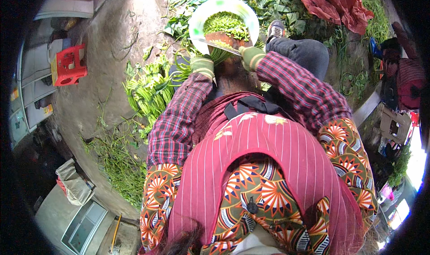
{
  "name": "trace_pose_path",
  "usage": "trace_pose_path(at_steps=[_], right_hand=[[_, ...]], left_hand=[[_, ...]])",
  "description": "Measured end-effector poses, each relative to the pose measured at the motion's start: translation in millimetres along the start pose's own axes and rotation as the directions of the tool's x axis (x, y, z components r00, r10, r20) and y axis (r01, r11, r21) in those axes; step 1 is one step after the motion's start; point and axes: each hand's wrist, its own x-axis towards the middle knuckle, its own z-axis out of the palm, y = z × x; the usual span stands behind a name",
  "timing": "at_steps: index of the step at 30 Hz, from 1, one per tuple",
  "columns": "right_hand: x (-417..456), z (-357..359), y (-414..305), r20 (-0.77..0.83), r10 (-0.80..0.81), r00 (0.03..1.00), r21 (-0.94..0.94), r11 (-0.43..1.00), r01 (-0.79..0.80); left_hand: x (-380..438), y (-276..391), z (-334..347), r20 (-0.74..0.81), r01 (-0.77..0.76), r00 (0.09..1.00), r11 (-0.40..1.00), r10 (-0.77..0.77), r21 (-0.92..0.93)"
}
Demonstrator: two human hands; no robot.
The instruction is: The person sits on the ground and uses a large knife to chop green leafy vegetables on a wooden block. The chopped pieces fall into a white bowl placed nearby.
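My left hand [202,66], in a green knit glove, grips a bunch of long green stems [220,54] pressed on a wooden board [231,78]. In the matching glove, my right hand [251,57] holds a knife [218,46] by its handle. The long blade lies across the stems' far end, its tip pointing left. Beyond the blade, chopped green pieces [223,22] fill much of a white basin [198,15] with green and yellow patches. The board's far end reaches over the basin's near rim. Tied bundles of long green stems [151,87] lie left of my left forearm.
Loose leaves [278,6] cover the floor behind the basin, beside a red sack [336,10]. Thin stems [117,167] are heaped at the lower left. A red plastic stool [69,66] stands at left. Another person [408,80] is at the far right.
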Motion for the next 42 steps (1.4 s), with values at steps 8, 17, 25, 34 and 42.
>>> trace_pose_path(at_steps=[8, 17, 25, 34, 42], right_hand=[[7, -20, -1, -0.147, 0.061, 0.987, 0.145, 0.989, -0.04], [-54, -19, 9, 0.008, 0.03, 1.0, 0.006, 1.0, -0.03], [13, 20, -5, -0.052, 0.037, 0.998, 0.002, 0.999, -0.037], [-6, -10, 1, -0.057, -0.007, 0.998, 0.14, 0.99, 0.015], [-52, -4, 2, 0.002, 0.019, 1.0, 0.009, 1.0, -0.019]], left_hand=[[4, -1, 2, -0.069, -0.01, 0.998, 1.0, 0.008, -0.03], [13, 6, 11, -0.02, 0.007, 1.0, 0.999, -0.006, 0.043], [4, 6, -6, 0.196, -0.009, 0.981, 0.997, -0.007, 0.078], [23, 0, 51, -0.271, 0.043, 0.962, 0.999, -0.042, -0.001], [22, 4, 43, -0.055, -0.005, 0.998, 0.998, 0.008, 0.055]])
